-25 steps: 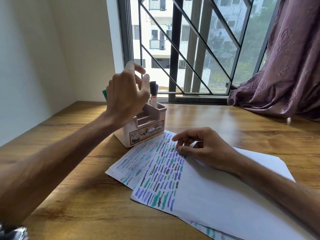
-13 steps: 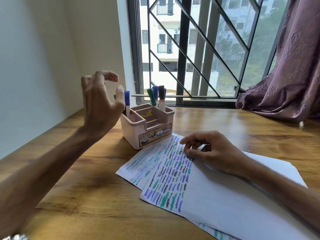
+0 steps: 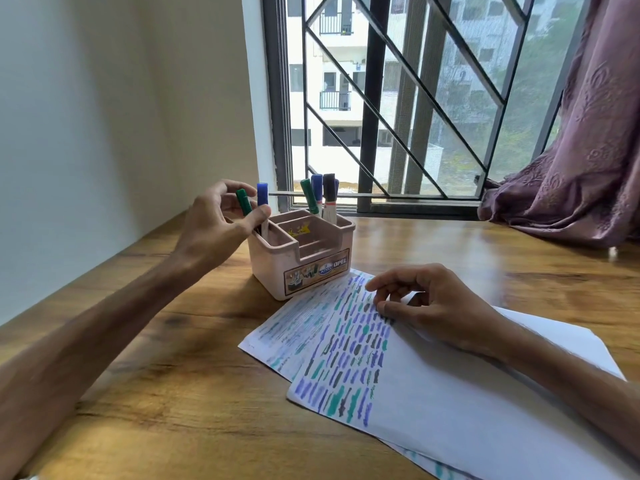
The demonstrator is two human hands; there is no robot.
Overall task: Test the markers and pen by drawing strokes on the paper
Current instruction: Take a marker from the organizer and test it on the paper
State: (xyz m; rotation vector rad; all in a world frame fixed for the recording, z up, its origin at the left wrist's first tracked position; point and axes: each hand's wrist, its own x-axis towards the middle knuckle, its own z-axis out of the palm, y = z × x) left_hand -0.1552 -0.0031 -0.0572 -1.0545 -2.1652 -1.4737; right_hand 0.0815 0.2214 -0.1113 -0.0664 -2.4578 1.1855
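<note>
A pink pen holder (image 3: 313, 268) stands on the wooden desk. A green marker (image 3: 243, 201) and a blue marker (image 3: 262, 195) stand in its left compartment. A second green marker (image 3: 309, 196), a blue one (image 3: 317, 187) and a black one (image 3: 329, 190) stand in its back compartment. My left hand (image 3: 216, 225) is at the left compartment, with its fingers and thumb curled apart around the first green marker. My right hand (image 3: 429, 308) rests with its fingertips on the top sheet of paper (image 3: 450, 393), which carries rows of blue, green and black strokes, and holds nothing.
A second marked sheet (image 3: 294, 327) lies under the top one, touching the holder's front. A barred window (image 3: 398, 98) is behind the desk and a purple curtain (image 3: 581, 168) drapes onto its right rear. A white wall bounds the left side.
My left hand moved from above the holder out to the left, then came down to the green marker in the left compartment. The view shifted. My right hand stayed on the paper.
</note>
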